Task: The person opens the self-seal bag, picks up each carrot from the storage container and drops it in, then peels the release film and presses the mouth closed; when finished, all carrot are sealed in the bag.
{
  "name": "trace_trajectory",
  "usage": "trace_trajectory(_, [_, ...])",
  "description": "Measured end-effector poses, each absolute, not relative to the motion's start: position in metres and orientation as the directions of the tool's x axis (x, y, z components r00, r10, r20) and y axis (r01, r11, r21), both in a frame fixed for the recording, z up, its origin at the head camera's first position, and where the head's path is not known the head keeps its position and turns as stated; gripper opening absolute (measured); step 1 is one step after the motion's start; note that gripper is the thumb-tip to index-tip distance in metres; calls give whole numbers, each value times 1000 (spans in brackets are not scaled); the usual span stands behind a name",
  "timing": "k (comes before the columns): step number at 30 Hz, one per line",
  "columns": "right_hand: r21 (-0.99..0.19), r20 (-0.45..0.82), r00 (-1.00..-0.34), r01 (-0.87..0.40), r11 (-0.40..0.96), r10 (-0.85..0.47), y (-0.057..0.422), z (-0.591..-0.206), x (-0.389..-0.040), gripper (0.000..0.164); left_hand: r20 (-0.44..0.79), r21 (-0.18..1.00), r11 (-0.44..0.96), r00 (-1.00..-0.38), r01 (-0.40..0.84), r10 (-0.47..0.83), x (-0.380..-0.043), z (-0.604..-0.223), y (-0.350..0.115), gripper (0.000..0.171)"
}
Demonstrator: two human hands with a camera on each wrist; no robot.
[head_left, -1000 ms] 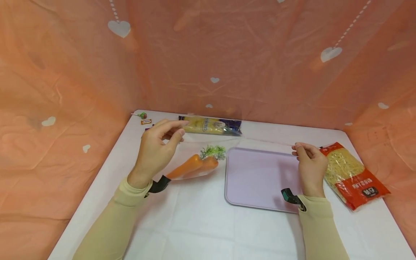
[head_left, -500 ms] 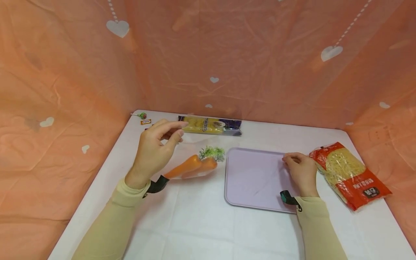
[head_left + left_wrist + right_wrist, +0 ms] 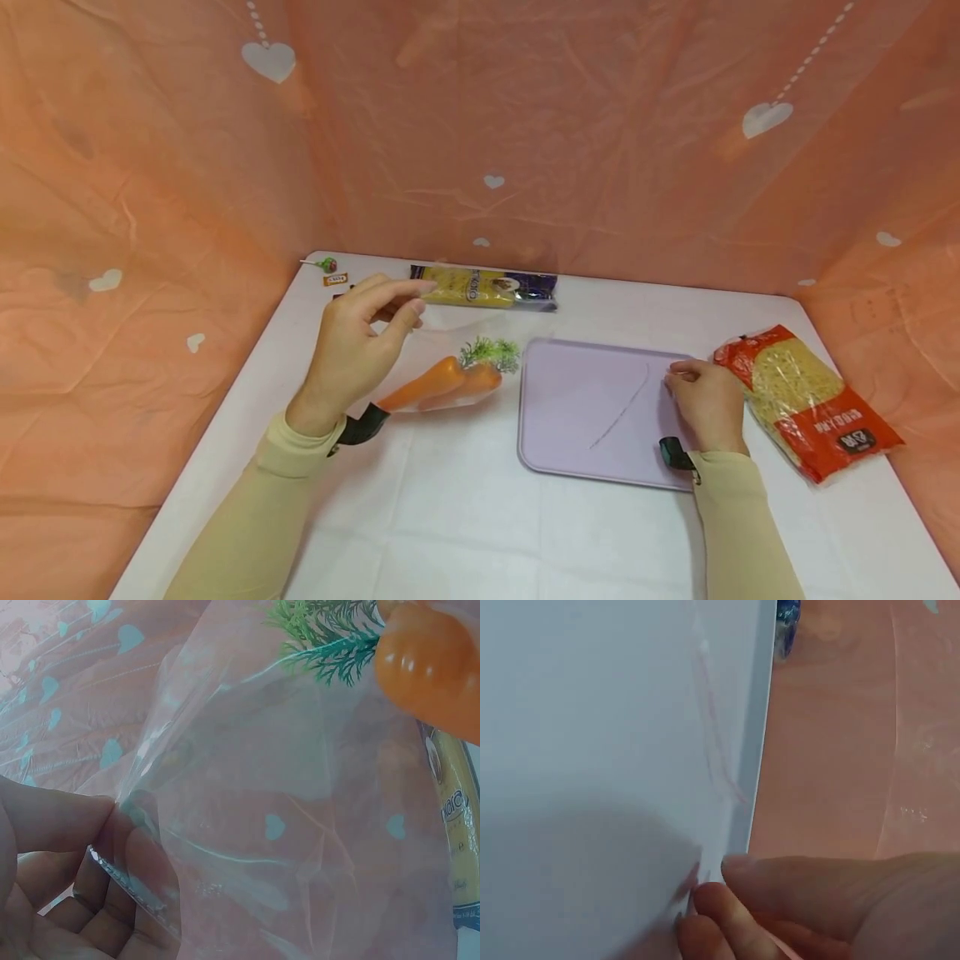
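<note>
My left hand pinches the edge of a clear plastic bag between thumb and fingers. Inside it are orange carrots with feathery green tops. The bag hangs to the right of the hand, its film hard to make out from above. On the lavender tray lies a thin clear strip, like a torn bag edge; the right wrist view has this strip beside the tray's rim. By the tray's right side my right hand has loosely bent fingers, with nothing seen between them.
A red noodle packet lies right of the tray. A yellow and blue pasta packet is at the back. A lollipop and an orange-wrapped candy sit in the far left corner. Orange sheeting walls the table.
My right hand pulled the thin strip toward the tray and let it go; the strip now lies there. The hand then shifted slightly right. My left hand keeps hold of the bag.
</note>
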State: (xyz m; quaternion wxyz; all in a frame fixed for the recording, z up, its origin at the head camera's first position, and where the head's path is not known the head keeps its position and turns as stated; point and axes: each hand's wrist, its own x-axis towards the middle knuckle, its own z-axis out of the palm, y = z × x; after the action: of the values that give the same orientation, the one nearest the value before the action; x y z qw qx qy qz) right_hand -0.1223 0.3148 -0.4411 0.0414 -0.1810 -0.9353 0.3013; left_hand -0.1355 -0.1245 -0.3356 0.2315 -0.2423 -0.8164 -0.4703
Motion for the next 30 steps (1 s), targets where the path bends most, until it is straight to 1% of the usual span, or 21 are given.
trace_trajectory(3, [-580, 12, -935, 283, 764, 355, 311, -435, -123, 32, 608, 651, 449, -775, 612, 175, -133, -333, -125, 24])
trace_trajectory(5, [-616, 52, -950, 213, 759, 309, 300, -428, -126, 33, 608, 650, 448, -773, 614, 179, -132, -332, -124, 25])
trace_trajectory(7, [-682, 80, -971, 113, 723, 227, 283, -418, -131, 33, 608, 648, 446, -772, 618, 186, -131, -331, -124, 25])
trace_trajectory(8, [-728, 80, -982, 61, 682, 173, 273, -414, -135, 34, 607, 648, 444, -772, 619, 189, -130, -330, -123, 25])
trace_trajectory(10, [-842, 50, -998, -16, 540, 49, 249, -405, -145, 38, 609, 648, 442, -771, 620, 189, -130, -329, -123, 25])
trace_trajectory(12, [-927, 15, -997, -43, 372, -76, 227, -401, -154, 43, 611, 648, 444, -771, 619, 182, -128, -328, -122, 24])
trace_trajectory(14, [-977, -15, -982, -26, 212, -189, 208, -399, -160, 47, 614, 649, 442, -769, 620, 177, -128, -329, -122, 24])
trace_trajectory(16, [-996, -22, -962, -4, 94, -273, 195, -400, -162, 49, 613, 653, 436, -770, 620, 176, -128, -330, -122, 24])
trace_trajectory(18, [-1000, -7, -943, 3, 14, -333, 187, -403, -161, 49, 611, 658, 428, -771, 620, 178, -129, -332, -121, 23])
trace_trajectory(20, [-999, 13, -926, 0, -36, -378, 184, -406, -159, 44, 611, 661, 419, -771, 622, 179, -130, -332, -120, 23])
trace_trajectory(22, [-996, 44, -907, -9, -84, -419, 182, -408, -158, 45, 615, 661, 418, -769, 624, 176, -131, -331, -120, 22])
trace_trajectory(25, [-994, 74, -891, -28, -107, -449, 181, -411, -159, 47, 619, 657, 422, -766, 625, 171, -131, -330, -123, 23])
trace_trajectory(30, [-993, 109, -896, -77, -90, -430, 173, -418, -160, 42, 616, 658, 437, -772, 613, 156, -130, -330, -128, 22])
